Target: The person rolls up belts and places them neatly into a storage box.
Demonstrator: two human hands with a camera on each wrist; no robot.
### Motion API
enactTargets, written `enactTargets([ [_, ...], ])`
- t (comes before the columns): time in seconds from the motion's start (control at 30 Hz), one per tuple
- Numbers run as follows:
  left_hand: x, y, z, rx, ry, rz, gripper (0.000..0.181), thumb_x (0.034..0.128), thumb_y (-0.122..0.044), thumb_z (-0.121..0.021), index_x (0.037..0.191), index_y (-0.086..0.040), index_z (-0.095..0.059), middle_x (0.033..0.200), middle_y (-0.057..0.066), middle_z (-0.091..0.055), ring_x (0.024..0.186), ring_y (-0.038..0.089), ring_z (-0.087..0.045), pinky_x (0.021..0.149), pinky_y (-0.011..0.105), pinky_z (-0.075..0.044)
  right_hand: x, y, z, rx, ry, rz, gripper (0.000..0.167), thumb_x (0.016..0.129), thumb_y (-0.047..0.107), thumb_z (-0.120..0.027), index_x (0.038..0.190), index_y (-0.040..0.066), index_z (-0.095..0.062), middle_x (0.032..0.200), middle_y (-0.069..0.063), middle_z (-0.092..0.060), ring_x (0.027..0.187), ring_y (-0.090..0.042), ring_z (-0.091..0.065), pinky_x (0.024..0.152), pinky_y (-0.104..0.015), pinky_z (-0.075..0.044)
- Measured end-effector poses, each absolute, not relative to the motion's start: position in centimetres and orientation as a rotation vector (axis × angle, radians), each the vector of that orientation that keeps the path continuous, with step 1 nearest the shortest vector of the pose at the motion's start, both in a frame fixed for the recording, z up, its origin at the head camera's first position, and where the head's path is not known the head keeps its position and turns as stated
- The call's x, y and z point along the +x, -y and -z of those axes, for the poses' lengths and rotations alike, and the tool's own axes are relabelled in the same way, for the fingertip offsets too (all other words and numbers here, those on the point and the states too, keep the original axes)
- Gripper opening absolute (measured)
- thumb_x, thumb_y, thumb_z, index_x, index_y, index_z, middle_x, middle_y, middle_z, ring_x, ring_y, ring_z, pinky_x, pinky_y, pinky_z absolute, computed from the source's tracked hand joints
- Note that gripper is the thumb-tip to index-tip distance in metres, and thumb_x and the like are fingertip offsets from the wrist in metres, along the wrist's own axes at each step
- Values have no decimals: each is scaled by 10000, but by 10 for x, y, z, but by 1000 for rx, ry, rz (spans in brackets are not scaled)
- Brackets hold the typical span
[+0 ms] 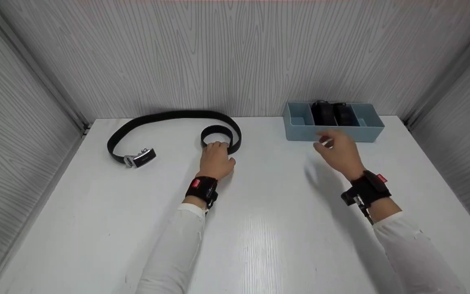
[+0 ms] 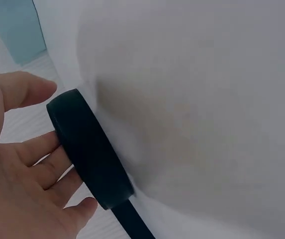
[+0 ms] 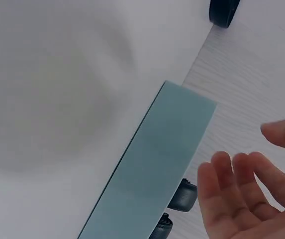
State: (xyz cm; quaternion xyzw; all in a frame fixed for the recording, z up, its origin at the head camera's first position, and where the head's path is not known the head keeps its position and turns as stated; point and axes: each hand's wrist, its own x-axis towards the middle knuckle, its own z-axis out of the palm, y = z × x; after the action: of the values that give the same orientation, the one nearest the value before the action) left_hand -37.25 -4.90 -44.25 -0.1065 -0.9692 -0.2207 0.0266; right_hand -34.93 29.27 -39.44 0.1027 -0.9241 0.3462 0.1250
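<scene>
Roll the black belt [image 2: 90, 149] snugly near the tabletop's [image 1: 267, 179] back edge, your left hand [image 1: 215, 160] touching without gripping, right hand [image 1: 340, 152] empty.

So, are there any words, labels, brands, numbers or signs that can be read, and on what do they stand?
None can be read.
Red tag on the left wristband: pale lettering, too small and blurred.
Red tag on the right wristband: pale lettering, also too blurred.
Belt buckle: possible faint mark, too small to tell.
Blue box: no writing visible.
</scene>
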Motion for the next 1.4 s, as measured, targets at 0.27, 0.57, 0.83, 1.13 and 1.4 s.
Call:
enactTargets([
  [0.27, -327, 21, 435, -524, 3045, 604, 405, 1011, -198, -638, 1344, 33, -645, 1284, 205, -662, 1197, 381, -614, 1090, 519, -443, -329, -260, 402, 515, 2931, -950, 319, 988, 179, -709, 1271, 31, -713, 1102, -142, -721, 969, -270, -680, 831, -436, -551],
  [0.57, -274, 4, 414, -823, 3102, 558, 182, 979, -178, -642, 857, -117, -763, 782, -19, -697, 726, 153, -643, 637, 397, -536, -314, -221, 408, 748, 2967, -857, 330, 950, 146, -758, 1256, 28, -723, 1167, -145, -720, 1014, -321, -678, 867, -475, -549],
  [0.83, -277, -4, 425, -620, 3086, 497, 291, 911, -422, -774, 775, -167, -739, 807, -7, -726, 824, 208, -719, 669, 448, -575, -312, -200, 420, 777, 2921, -992, 275, 956, 102, -745, 1220, 29, -746, 1125, -105, -738, 930, -216, -681, 798, -397, -559],
  [1.13, -277, 4, 429, -632, 2999, 520, 106, 949, -165, -706, 856, -113, -708, 849, 56, -724, 816, 247, -705, 666, 460, -568, -313, -190, 434, 640, 2842, -1171, 252, 996, 90, -685, 1232, 21, -740, 1001, -83, -765, 818, -164, -674, 710, -309, -528],
  [1.4, -283, 23, 414, -729, 2812, 723, 95, 1014, -129, -676, 1095, -111, -722, 1034, 18, -729, 940, 177, -707, 706, 414, -581, -314, -186, 428, 526, 2770, -1538, 343, 1078, 179, -566, 1385, 54, -652, 954, -172, -748, 721, -235, -678, 631, -320, -553],
])
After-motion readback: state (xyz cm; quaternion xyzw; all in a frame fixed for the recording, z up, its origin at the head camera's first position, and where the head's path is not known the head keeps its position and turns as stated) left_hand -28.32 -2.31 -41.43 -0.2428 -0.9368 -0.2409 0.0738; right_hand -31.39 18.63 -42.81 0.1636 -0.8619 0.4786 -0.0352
